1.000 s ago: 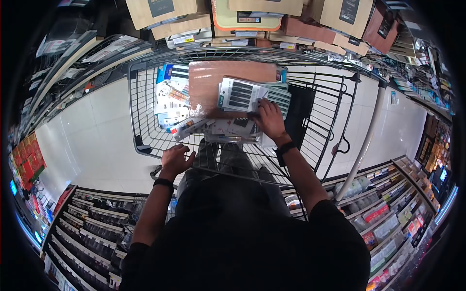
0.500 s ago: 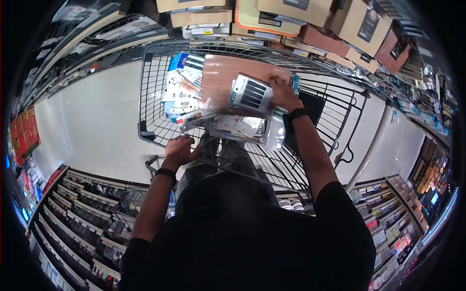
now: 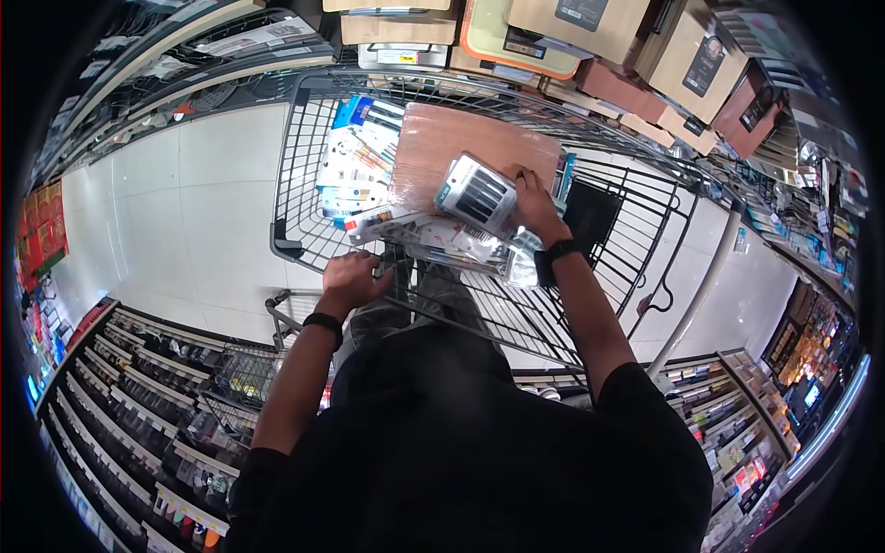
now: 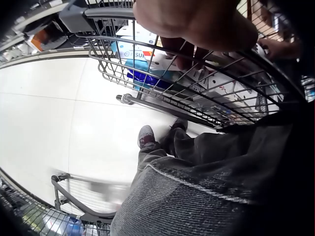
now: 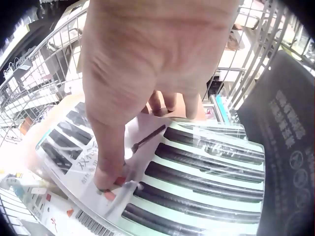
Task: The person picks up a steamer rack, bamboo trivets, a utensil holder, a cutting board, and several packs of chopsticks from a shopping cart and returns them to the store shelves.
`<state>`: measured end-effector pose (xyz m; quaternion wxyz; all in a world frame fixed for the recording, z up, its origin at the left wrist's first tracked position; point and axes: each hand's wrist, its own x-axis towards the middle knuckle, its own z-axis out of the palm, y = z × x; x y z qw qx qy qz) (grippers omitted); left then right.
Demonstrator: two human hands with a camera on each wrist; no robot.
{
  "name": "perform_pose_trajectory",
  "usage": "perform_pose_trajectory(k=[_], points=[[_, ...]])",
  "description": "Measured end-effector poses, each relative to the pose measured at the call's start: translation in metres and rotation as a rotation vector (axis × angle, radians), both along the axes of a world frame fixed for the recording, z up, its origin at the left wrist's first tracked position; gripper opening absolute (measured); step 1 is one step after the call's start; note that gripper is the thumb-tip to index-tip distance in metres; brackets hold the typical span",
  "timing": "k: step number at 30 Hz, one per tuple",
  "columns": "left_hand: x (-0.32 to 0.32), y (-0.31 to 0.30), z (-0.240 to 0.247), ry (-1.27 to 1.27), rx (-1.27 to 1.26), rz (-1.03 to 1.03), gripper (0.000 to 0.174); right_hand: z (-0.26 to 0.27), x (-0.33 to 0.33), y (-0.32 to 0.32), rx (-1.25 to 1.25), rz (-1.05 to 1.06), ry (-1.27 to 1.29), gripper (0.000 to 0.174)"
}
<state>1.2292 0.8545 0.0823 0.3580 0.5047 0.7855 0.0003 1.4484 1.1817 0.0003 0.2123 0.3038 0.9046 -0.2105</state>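
My right hand (image 3: 536, 207) holds a clear blister pack of dark stick-like pieces (image 3: 479, 194) by its right side. In the right wrist view the thumb presses on its white card and the other fingers reach over the far edge. A second pack with long dark rods on pale green card (image 5: 197, 182) lies against it. Both sit over a wrapped brown board (image 3: 429, 138) in the shopping cart. My left hand (image 3: 350, 279) lies over the cart's near rim (image 3: 288, 249), its fingers bent down inside the wire basket.
More packaged goods (image 3: 350, 166) lie left of the board, and a white pack with a red corner (image 3: 369, 224) sits nearer me. A black panel (image 3: 593, 212) stands at the cart's right. Shelves with wooden boards (image 3: 572, 32) face the cart; another cart (image 3: 244, 378) is behind at left.
My right hand has moved up along the pack's right side, and the pack has turned slightly clockwise. The cart has shifted rightward in view. My left hand stays at the rim.
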Motion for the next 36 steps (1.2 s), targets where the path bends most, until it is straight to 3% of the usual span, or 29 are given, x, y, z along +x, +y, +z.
perform_pose_trajectory(k=[11, 15, 18, 19, 21, 23, 24, 25, 26, 27, 29, 31, 33, 34, 36], points=[[0.010, -0.005, -0.006, -0.008, -0.059, -0.005, 0.049, 0.008, 0.013, -0.057, -0.023, -0.126, 0.031, 0.101], [0.013, 0.001, 0.001, -0.047, -0.139, -0.012, 0.048, 0.019, 0.015, -0.070, 0.063, -0.197, 0.143, 0.087], [0.012, -0.006, -0.004, -0.119, -0.129, -0.038, 0.054, 0.002, 0.030, -0.066, -0.231, -0.217, 0.179, 0.076], [0.011, -0.003, -0.001, -0.155, -0.090, -0.045, 0.058, -0.007, 0.037, -0.069, -0.227, -0.228, 0.185, 0.076], [0.001, -0.003, -0.002, -0.248, -0.111, -0.022, 0.050, -0.019, 0.041, -0.075, -0.294, -0.154, 0.216, 0.067], [-0.017, -0.010, -0.016, -0.185, 0.341, 0.005, 0.040, 0.001, 0.037, -0.082, -0.312, -0.117, 0.230, 0.063], [-0.037, -0.003, -0.001, -0.171, 0.436, 0.071, 0.040, 0.013, 0.034, -0.089, -0.297, -0.181, 0.102, 0.058], [-0.054, 0.006, 0.016, -0.075, 0.418, 0.224, 0.044, 0.025, 0.034, -0.098, -0.282, -0.245, -0.028, 0.052], [-0.073, 0.007, 0.013, 0.208, 0.633, 0.237, 0.054, 0.036, 0.036, -0.105, -0.251, -0.233, 0.030, 0.047], [-0.096, 0.009, 0.013, 0.303, 0.649, 0.284, 0.065, 0.045, 0.037, -0.112, -0.246, -0.233, 0.032, 0.047], [-0.142, 0.003, -0.018, 0.218, 0.610, 0.498, 0.073, 0.059, 0.040, -0.126, -0.192, -0.311, 0.145, 0.046], [-0.177, -0.002, -0.044, -0.152, 0.353, 0.667, 0.072, 0.073, 0.037, -0.140, -0.132, -0.337, 0.135, 0.045], [-0.199, -0.003, -0.072, -0.347, 0.223, 0.461, 0.062, 0.093, 0.032, -0.154, -0.108, -0.525, 0.165, 0.044], [-0.201, -0.003, -0.076, -0.337, 0.128, 0.514, 0.051, 0.098, 0.030, -0.165, -0.037, -0.566, 0.289, 0.044], [-0.206, -0.010, -0.083, -0.331, 0.243, 0.399, 0.048, 0.116, 0.018, -0.185, 0.024, -0.682, 0.284, 0.045]])
